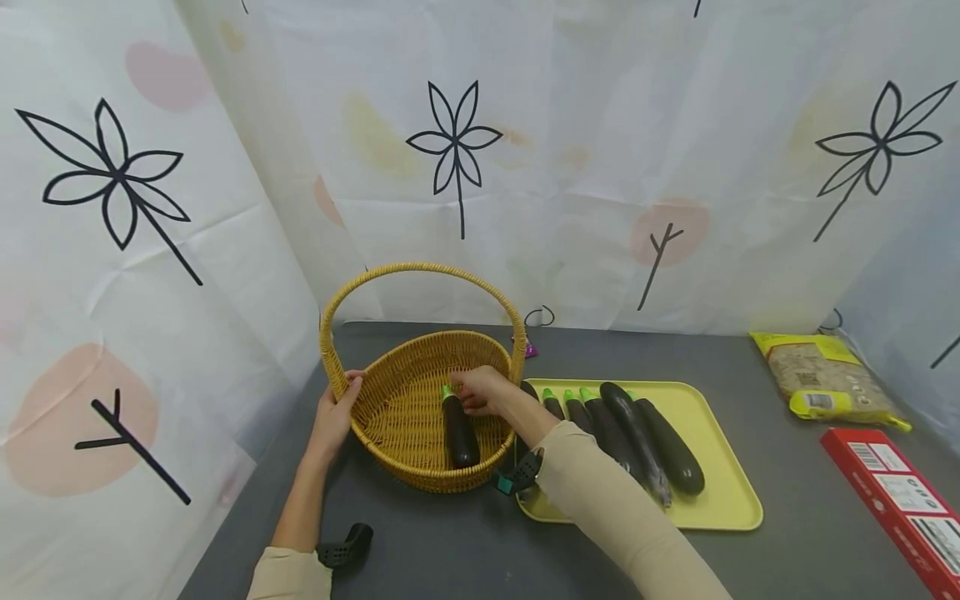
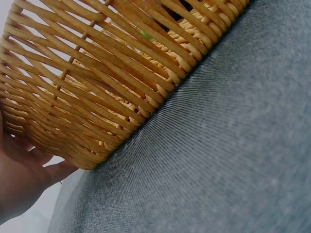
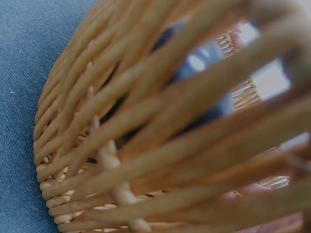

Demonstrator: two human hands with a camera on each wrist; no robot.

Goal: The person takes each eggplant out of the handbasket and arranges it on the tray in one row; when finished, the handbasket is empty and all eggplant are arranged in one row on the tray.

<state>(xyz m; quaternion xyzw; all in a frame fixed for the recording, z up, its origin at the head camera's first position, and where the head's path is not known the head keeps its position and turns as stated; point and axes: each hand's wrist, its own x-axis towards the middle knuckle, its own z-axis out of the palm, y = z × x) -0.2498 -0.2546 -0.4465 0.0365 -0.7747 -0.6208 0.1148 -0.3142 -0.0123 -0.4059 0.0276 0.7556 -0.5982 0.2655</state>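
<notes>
A yellow-brown wicker basket [image 1: 408, 408] with a tall hooped handle stands on the table. At its left side my left hand [image 1: 335, 421] grips the rim by the handle's foot; in the left wrist view, the fingers of that hand [image 2: 24, 177] go behind the weave. Inside the basket, one dark eggplant [image 1: 460, 435] lies with its green stem end pointing away from me. My right hand [image 1: 487, 392] reaches over the right rim and holds this eggplant near the stem end. In the right wrist view, blurred basket weave [image 3: 146, 111] covers most of the eggplant and hand.
Right of the basket, a yellow tray [image 1: 731, 500] carries several more eggplants [image 1: 670, 446], partly behind my right forearm. Farther right lie a yellow bag of grain-like contents [image 1: 825, 375] and a red box [image 1: 892, 492]. A patterned white curtain [image 1: 585, 167] hangs behind the grey table [image 1: 420, 550].
</notes>
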